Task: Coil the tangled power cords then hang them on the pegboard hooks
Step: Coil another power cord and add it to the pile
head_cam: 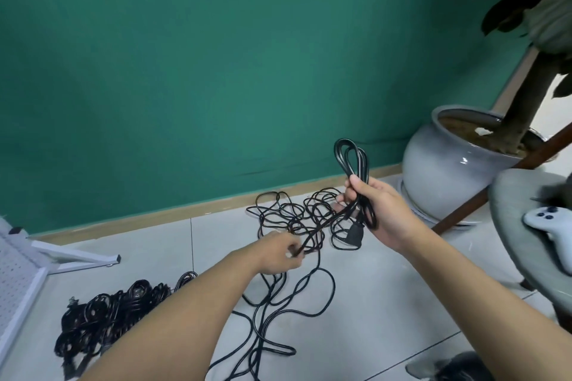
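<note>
My right hand [379,210] grips a partly coiled black power cord [351,158]. Its loops stick up above my fist and its plug [448,233] hangs below. From that coil a strand runs down-left to my left hand [277,254], which pinches it. Under both hands a tangle of black cords [288,216] lies on the tiled floor, with long loose loops [297,297] trailing toward me. A pile of bundled black cords [105,315] sits on the floor at lower left. The white pegboard [15,275] shows at the left edge.
A green wall with a wooden baseboard [148,219] stands behind the cords. At the right are a large grey plant pot [439,170], a brown wooden pole [495,185], and a grey chair seat [526,226] holding a pale game controller [548,223].
</note>
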